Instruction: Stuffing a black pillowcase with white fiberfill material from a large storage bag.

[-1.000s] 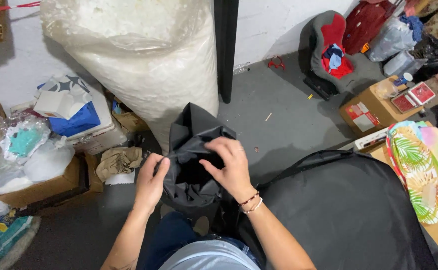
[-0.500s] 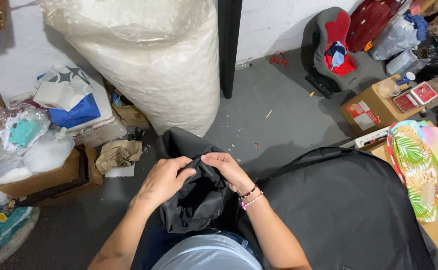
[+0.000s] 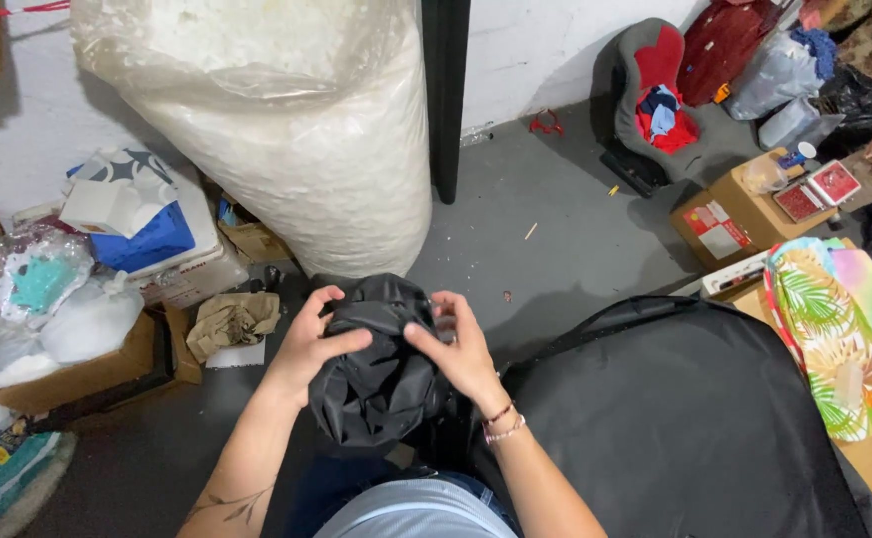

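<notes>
I hold a crumpled bundle of black fabric [image 3: 376, 384] in front of my lap with both hands. My left hand [image 3: 308, 344] grips its left upper side, fingers curled over the top edge. My right hand [image 3: 464, 349], with bracelets on the wrist, presses its right upper side, thumb pointing into the folds. More of the same black fabric spreads as a large flat sheet [image 3: 675, 428] to my right, and a thin black strap runs along its top edge.
A tall clear plastic sack of white filling [image 3: 287, 130] stands just beyond the bundle. Cardboard boxes and bags [image 3: 87, 299] crowd the left. A cardboard box [image 3: 745, 209], a grey and red seat [image 3: 655, 100] and bright patterned cloth [image 3: 835, 319] lie at the right.
The black fabric has been gathered from a taller loose shape into a tighter ball. Both hands have moved closer together on its top.
</notes>
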